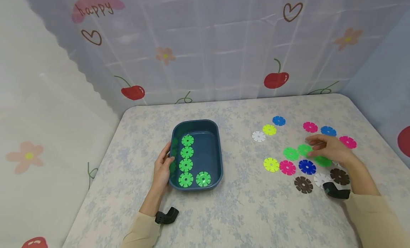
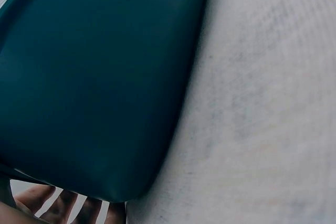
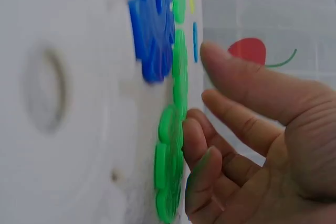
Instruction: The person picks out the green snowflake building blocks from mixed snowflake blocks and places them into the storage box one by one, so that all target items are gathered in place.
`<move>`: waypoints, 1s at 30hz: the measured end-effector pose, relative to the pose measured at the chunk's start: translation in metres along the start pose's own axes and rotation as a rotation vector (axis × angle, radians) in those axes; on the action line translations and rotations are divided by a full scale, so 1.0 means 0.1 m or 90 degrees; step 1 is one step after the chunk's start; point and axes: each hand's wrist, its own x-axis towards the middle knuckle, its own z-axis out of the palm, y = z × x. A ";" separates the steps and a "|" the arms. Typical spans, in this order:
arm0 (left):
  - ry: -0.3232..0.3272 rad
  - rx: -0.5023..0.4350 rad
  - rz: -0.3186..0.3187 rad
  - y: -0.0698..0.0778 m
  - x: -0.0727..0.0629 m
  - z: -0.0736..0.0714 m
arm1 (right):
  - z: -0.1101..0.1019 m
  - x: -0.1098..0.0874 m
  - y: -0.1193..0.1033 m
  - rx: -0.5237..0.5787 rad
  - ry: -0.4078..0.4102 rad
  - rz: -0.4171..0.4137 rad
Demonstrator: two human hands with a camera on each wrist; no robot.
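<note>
Two hands at work over a patterned table (image 1: pixel 237 212). At the left, the left hand (image 1: pixel 162 169) grips a dark blue tray (image 1: pixel 205 148) by its left wall, with the thumb over the rim. Inside lie a column of four green discs (image 1: pixel 187 154) along the left side and a single green disc (image 1: pixel 203 175) to the right of the nearest one. At the right, the right hand (image 1: pixel 333 148) hangs over loose discs; its fingers are relaxed and bent, the thumb stands apart, and no held piece shows. Below and beside it lie the left green disc (image 1: pixel 290 157), the middle green disc (image 1: pixel 303 148) and the right green disc (image 1: pixel 323 163), the last partly covered; contact with it cannot be confirmed. A royal blue disc (image 1: pixel 307 164) lies just nearer. Handling, as judged: on such thin, flat pieces, a low pinch at the notched edge should serve better than a press from above; closing on one disc alone avoids dragging its neighbours, while a steady left grip should prevent the tray's contents from sliding.
</note>
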 end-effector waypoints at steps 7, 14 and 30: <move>-0.001 0.001 0.001 0.00 0.00 0.00 | 0.07 0.00 -0.02 -0.038 0.011 -0.012; -0.005 -0.005 0.009 -0.01 -0.01 0.00 | 0.08 0.04 -0.06 -0.059 0.016 -0.004; -0.007 -0.005 0.014 -0.01 -0.01 0.00 | 0.00 0.10 0.00 -0.047 0.005 -0.036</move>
